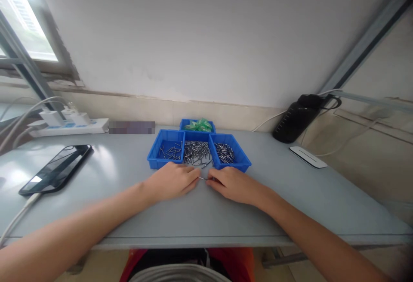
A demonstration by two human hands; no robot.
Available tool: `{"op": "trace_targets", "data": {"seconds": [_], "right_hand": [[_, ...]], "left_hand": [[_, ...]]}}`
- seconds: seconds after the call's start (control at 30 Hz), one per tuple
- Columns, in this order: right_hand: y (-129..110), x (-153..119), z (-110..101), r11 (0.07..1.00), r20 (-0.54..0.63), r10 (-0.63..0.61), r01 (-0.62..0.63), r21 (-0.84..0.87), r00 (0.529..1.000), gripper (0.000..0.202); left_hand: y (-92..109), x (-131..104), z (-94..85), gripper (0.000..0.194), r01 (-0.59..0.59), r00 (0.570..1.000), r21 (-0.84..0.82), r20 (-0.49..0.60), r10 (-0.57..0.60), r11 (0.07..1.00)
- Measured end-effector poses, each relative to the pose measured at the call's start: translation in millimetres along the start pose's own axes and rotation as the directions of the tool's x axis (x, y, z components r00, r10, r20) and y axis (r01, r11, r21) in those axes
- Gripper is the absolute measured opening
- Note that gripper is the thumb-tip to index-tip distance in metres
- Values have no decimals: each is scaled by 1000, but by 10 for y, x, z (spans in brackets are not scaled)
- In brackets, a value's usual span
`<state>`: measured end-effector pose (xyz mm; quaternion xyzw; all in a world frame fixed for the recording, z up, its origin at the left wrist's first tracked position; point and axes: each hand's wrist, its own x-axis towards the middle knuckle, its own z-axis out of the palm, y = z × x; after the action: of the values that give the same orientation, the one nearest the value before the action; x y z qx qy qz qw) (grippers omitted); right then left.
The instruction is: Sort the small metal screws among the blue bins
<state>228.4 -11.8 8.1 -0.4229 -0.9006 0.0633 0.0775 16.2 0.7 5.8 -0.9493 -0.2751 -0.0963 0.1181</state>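
Observation:
My left hand (176,180) and my right hand (232,184) meet just in front of the blue bins, fingers pinched. Between their fingertips runs a thin metal pin (202,178), held at both ends. Behind them lies a loose pile of small metal pins (196,150) between two bins. The left blue bin (155,153) holds some scattered metal pieces; the right blue bin (240,155) holds a denser heap of them. Their exact kind is too small to make out. A third blue bin (197,136) at the back contains green plastic bags (198,125).
A phone (58,169) on a cable lies at the left, before a white power strip (69,128) with plugs. At the right stand a leaning black bottle (297,118) and a flat white device (308,157). The grey table (200,221) meets a wall behind.

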Motion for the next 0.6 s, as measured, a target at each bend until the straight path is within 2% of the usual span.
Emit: {"op": "trace_targets", "data": {"seconds": [0.1, 0.2, 0.3, 0.4, 0.6], "right_hand": [[-20, -6, -39, 998, -9, -4, 5, 66, 1000, 20], [-58, -19, -81, 985, -13, -39, 41, 169, 999, 13], [-84, -30, -98, 973, -27, -71, 75, 217, 997, 15], [-80, -32, -96, 976, -61, -81, 91, 195, 995, 18], [-43, -19, -80, 994, -114, -94, 99, 45, 989, 21]], "left_hand": [[-7, -6, 24, 19, -1, 999, 53, 35, -1, 999], [-5, -7, 43, 19, -1, 999, 40, 53, -1, 999], [1, -3, 48, 18, 0, 998, 14, 62, -1, 1000], [7, 4, 46, 17, -6, 997, -2, 71, 6, 1000], [26, 1, 22, 18, 4, 997, -13, 79, -3, 1000]]}}
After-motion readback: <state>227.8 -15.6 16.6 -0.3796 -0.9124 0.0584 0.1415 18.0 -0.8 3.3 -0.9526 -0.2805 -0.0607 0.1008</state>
